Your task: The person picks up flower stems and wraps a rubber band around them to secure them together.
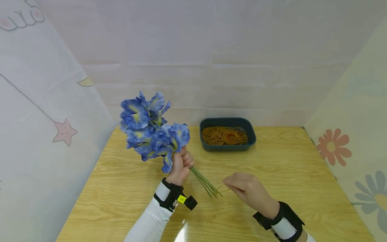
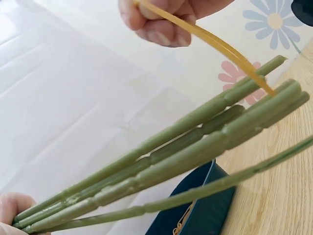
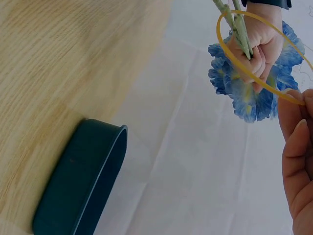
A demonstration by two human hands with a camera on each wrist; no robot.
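a bunch of blue artificial flowers point(image 1: 149, 129) is held above a wooden table point(image 1: 290, 174), the left hand point(image 1: 180, 164) fisted around its green stems point(image 1: 205, 183) just under the blooms. the right hand point(image 1: 246, 188) pinches a yellow rubber band point(image 3: 254, 54), stretched open and looped over the stem tips. the band could likely slip off or snap back, since the stem ends splay apart. a dark tray point(image 1: 252, 134) of rubber bands sits behind.

Cloth-screened recording booth point(image 1: 211, 50), wooden table point(image 1: 287, 168)
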